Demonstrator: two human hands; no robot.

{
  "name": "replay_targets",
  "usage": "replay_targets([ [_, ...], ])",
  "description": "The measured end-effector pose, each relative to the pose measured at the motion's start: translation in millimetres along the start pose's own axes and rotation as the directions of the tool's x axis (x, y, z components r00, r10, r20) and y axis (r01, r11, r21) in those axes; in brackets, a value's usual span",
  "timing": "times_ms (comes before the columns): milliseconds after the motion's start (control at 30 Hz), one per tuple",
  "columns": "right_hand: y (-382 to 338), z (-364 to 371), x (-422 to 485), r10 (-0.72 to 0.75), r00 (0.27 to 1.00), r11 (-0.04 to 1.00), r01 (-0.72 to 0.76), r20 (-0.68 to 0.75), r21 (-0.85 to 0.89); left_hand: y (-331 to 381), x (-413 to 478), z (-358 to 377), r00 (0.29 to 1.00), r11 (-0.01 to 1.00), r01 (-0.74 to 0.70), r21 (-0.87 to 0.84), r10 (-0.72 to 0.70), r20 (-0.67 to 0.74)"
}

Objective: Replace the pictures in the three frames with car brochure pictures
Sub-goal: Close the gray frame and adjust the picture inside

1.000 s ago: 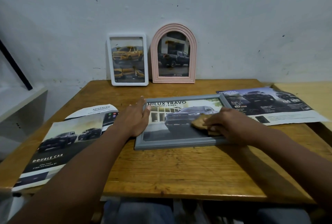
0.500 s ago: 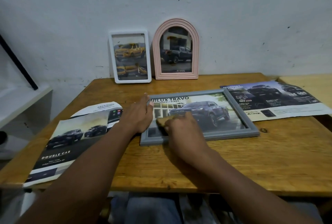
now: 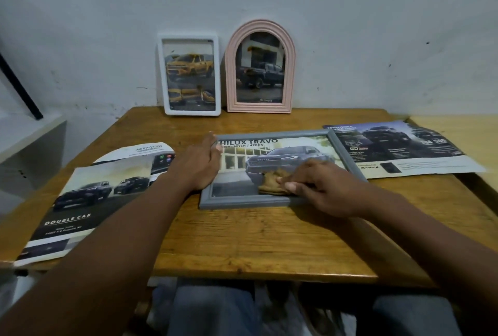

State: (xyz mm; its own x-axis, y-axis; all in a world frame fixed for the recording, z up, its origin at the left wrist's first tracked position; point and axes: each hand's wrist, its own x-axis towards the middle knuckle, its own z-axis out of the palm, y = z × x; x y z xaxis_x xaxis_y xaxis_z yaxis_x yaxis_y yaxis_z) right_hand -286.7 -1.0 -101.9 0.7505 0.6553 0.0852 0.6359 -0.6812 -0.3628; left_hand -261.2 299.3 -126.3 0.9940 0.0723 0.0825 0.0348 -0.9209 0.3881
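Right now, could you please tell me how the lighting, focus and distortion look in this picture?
Head view: dim, even light, no hard glare on the grey frame; soft shadow on the table beneath the right hand; the cloth looks smeared; small print on the right brochure is unreadable; the wide lens bows the table's edges.

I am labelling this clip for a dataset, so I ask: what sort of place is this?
Probably a plain room in a home, though I cannot be sure: a wooden table stands against a scuffed painted wall, and a white frame and a pink arched frame lean there.
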Motion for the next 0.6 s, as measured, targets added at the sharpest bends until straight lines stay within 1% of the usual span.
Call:
replay_targets([
  [133,45.6,-18.3,-39.6,0.064,0.994,0.993,-0.073,-0.093,-0.096,-0.8,2.4,1.0,1.000,1.000,-0.021,0.007,0.021,0.007],
  [233,60.8,-25.6,-55.5,0.127,0.984,0.978,-0.146,-0.126,-0.152,0.1,2.9,0.4,1.000,0.999,-0.020,0.027,0.020,0.012],
  [300,58.6,-20.6,-54.8,0.086,0.980,0.982,-0.114,-0.178,-0.151,0.5,3.2,0.0,1.000,0.998,-0.015,0.058,0.014,0.022],
  [367,55.3,-13.7,-49.0,0.011,0.967,0.981,-0.059,-0.255,-0.184,2.0,4.4,-2.0,0.999,0.994,-0.011,0.108,0.006,0.048],
  [400,56.0,-12.2,-46.4,0.005,0.956,0.981,-0.062,-0.292,-0.185,3.7,5.2,-3.9,0.998,0.989,-0.014,0.147,0.004,0.068],
  [433,56.0,-13.1,-44.7,0.044,0.941,0.987,-0.092,-0.336,-0.129,5.7,6.1,-5.6,0.996,0.979,-0.031,0.200,0.013,0.090],
  [467,59.3,-15.9,-42.9,0.127,0.910,0.991,-0.135,-0.396,0.006,9.0,7.0,-7.6,0.993,0.963,-0.064,0.263,0.036,0.110],
  [500,60.9,-22.3,-39.5,0.253,0.851,0.963,-0.178,-0.460,0.201,12.5,8.9,-10.0,0.990,0.942,-0.100,0.322,0.061,0.127],
  [533,61.1,-32.0,-34.2,0.422,0.761,0.877,-0.205,-0.493,0.434,17.0,11.4,-12.8,0.987,0.921,-0.127,0.369,0.081,0.140],
  [567,61.5,-44.0,-27.3,0.609,0.663,0.710,-0.212,-0.434,0.672,22.0,15.1,-15.5,0.985,0.906,-0.142,0.400,0.091,0.146],
  [600,63.7,-56.4,-18.9,0.748,0.600,0.479,-0.195,-0.283,0.856,28.1,19.5,-16.5,0.985,0.897,-0.153,0.415,0.102,0.141],
])
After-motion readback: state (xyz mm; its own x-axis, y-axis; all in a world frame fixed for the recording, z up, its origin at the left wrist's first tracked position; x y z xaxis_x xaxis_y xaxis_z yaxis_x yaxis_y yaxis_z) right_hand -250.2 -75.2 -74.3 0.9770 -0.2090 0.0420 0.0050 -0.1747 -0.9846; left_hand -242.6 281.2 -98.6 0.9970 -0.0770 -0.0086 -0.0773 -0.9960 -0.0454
